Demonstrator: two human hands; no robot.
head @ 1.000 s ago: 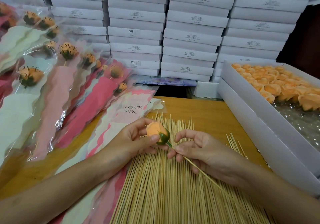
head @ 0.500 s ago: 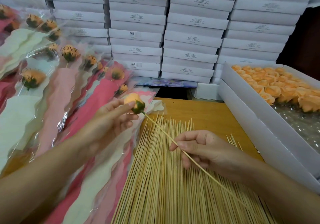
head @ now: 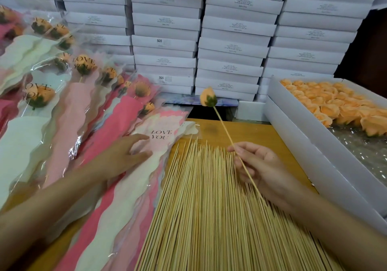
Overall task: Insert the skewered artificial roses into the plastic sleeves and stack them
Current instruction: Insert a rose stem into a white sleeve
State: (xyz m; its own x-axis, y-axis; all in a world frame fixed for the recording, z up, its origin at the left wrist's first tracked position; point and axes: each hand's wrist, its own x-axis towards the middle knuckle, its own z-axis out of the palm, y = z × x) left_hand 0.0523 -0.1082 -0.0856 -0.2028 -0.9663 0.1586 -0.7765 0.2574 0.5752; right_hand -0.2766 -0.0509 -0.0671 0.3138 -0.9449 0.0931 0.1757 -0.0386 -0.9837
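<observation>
An orange artificial rose (head: 207, 99) sits on the tip of a thin wooden skewer, raised above the table. My right hand (head: 257, 163) pinches that skewer about midway along, with the rose pointing up and away. My left hand (head: 123, 155) lies with straight fingers on the top plastic sleeve (head: 161, 136), a pink and white one printed "LOVE YOU". Several more empty sleeves lie stacked beneath it.
A wide bed of loose bamboo skewers (head: 209, 218) covers the wooden table (head: 255, 132). Finished sleeved roses (head: 62, 107) fan out at the left. A white box of orange rose heads (head: 335, 103) stands at the right. Stacked white boxes (head: 230, 40) wall off the back.
My left hand let go of the rose and moved down onto the top sleeve. My right hand now holds the skewer alone and has lifted the rose up toward the middle.
</observation>
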